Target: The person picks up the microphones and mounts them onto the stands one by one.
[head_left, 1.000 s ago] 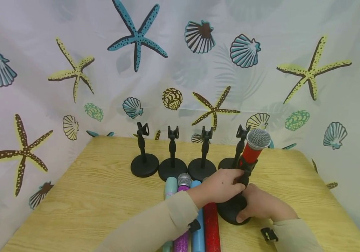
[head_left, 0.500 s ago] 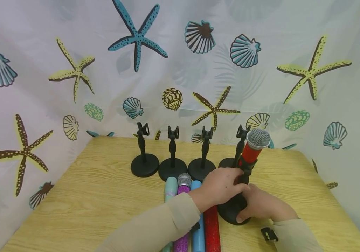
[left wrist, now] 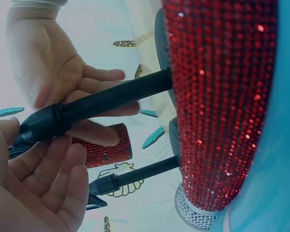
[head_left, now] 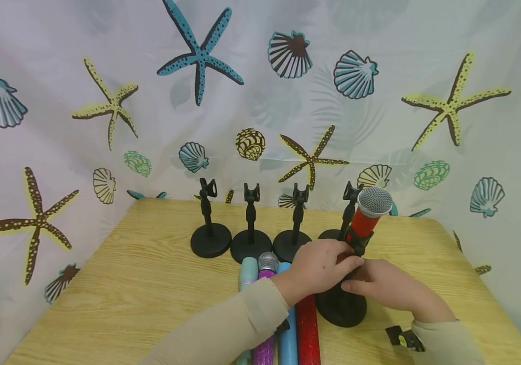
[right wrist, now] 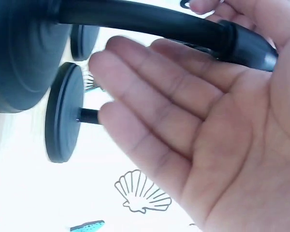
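Observation:
A red microphone (head_left: 362, 226) with a silver mesh head sits tilted in the clip of a black desk microphone stand (head_left: 340, 306), whose round base is on the table. My left hand (head_left: 322, 268) holds the stand near its top, just below the clip; the left wrist view shows its fingers curled by the collar. My right hand (head_left: 390, 286) is at the pole from the right. In the right wrist view its fingers (right wrist: 159, 111) are extended, with the pole passing alongside. The microphone's glittery lower end (left wrist: 108, 150) shows behind the pole in the left wrist view.
Several more black stands with bare clips, such as the leftmost stand (head_left: 209, 241), line the back. Side by side under my left forearm lie a mint microphone (head_left: 248, 271), a purple one (head_left: 264, 350), a blue one (head_left: 288, 342) and a red glittery one (head_left: 307, 329).
My right hand has let go of the stand's base and risen to the pole, its fingers straightening. The left hand keeps its hold near the clip, and the microphone stays almost still.

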`<action>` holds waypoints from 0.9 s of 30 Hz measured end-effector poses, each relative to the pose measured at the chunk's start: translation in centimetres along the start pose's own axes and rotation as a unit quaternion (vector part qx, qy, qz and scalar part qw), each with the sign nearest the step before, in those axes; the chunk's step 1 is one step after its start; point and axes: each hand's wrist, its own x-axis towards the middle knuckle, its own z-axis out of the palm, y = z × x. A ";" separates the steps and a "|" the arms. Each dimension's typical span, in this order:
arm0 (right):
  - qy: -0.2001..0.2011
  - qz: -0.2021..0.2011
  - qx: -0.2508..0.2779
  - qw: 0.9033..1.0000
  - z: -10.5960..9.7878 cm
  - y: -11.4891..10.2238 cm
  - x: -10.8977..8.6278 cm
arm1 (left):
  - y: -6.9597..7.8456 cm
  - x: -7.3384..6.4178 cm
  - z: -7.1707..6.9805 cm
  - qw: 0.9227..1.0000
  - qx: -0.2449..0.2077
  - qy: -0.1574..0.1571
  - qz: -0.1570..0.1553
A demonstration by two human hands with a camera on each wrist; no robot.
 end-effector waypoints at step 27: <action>0.132 -0.011 -0.085 0.988 -1.4 -1.8 -1.0 | 1.0 0.3 -0.5 0.996 0.024 0.081 0.032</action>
